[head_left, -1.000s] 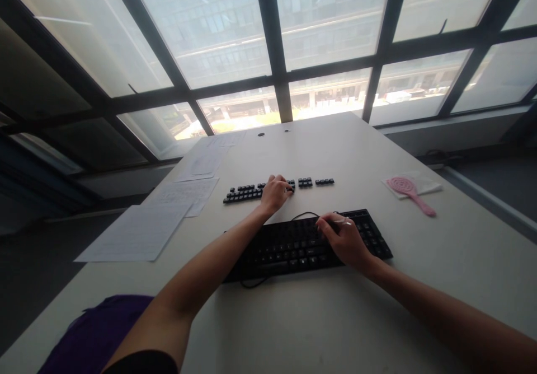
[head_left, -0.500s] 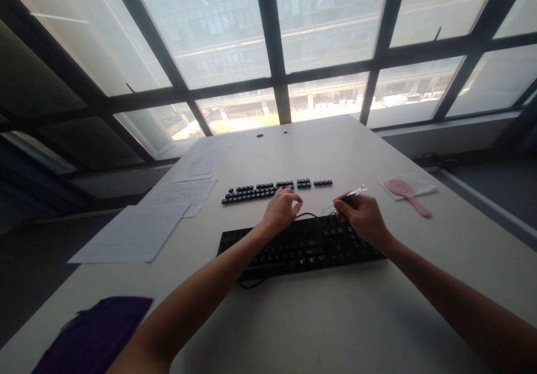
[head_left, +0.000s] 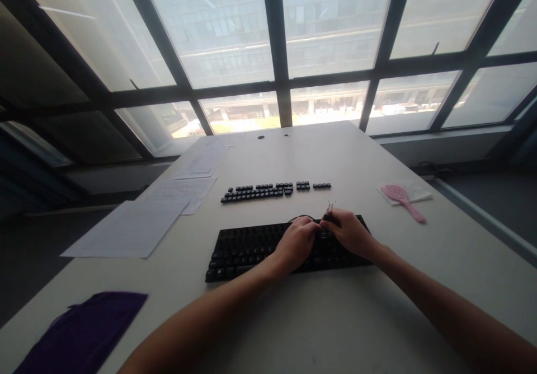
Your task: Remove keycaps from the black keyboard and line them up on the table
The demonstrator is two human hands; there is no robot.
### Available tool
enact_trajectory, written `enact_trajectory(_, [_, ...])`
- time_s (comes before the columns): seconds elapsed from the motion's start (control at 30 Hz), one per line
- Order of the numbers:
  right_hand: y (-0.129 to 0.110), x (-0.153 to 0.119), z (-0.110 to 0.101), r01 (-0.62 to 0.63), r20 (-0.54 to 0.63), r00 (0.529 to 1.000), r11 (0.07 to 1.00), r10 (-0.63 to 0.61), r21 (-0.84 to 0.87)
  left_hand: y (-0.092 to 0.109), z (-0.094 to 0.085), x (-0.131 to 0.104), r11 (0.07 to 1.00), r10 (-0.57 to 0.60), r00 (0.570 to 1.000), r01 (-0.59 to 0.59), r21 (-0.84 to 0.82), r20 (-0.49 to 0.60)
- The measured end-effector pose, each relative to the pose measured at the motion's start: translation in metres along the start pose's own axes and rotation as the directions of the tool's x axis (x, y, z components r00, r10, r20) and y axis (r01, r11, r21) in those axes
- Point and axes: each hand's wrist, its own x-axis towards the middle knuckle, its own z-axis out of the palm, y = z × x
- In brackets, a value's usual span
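Observation:
A black keyboard (head_left: 247, 245) lies on the white table, its right half partly covered by my hands. My left hand (head_left: 297, 241) is over the middle of it, fingers closed and meeting the fingertips of the other hand; what they pinch is too small to make out. My right hand (head_left: 348, 231) is closed on a small keycap puller (head_left: 329, 209), whose thin wire ends point up. Beyond the keyboard, loose black keycaps (head_left: 255, 193) stand in rows. A cable shows behind the keyboard.
Sheets of paper (head_left: 126, 231) lie along the left side of the table. A purple cloth (head_left: 84, 332) is at the near left. On the right, a pink hairbrush (head_left: 398, 195) rests partly on a clear plastic bag (head_left: 419, 190). Windows stand beyond the far edge.
My left hand has moved from beside the loose keycaps down to the keyboard. My right hand has moved left to meet it, and the puller now has its wire ends upward. The keyboard has shifted slightly.

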Motion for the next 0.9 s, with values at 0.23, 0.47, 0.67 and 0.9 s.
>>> enact_trajectory(0.23, [-0.005,-0.006,0.005,0.085,0.092,0.992,0.996,-0.084,-0.007,0.003,-0.005,-0.004,1.000,-0.001,1.000,0.001,-0.011,0.012])
enact_trajectory(0.47, [-0.003,-0.014,0.012,0.142,0.045,0.989,0.989,-0.139,-0.051,0.010,-0.011,0.003,0.999,-0.036,0.994,0.034,0.022,0.100])
enact_trajectory(0.67, [0.000,-0.011,0.011,-0.073,-0.015,0.997,0.988,0.076,0.139,0.009,-0.003,0.003,0.995,-0.086,0.996,0.084,0.060,0.032])
enact_trajectory(0.9, [0.001,-0.011,0.009,-0.173,-0.093,0.974,0.941,0.208,0.290,0.010,-0.001,0.002,0.991,-0.103,0.995,0.101,-0.088,-0.012])
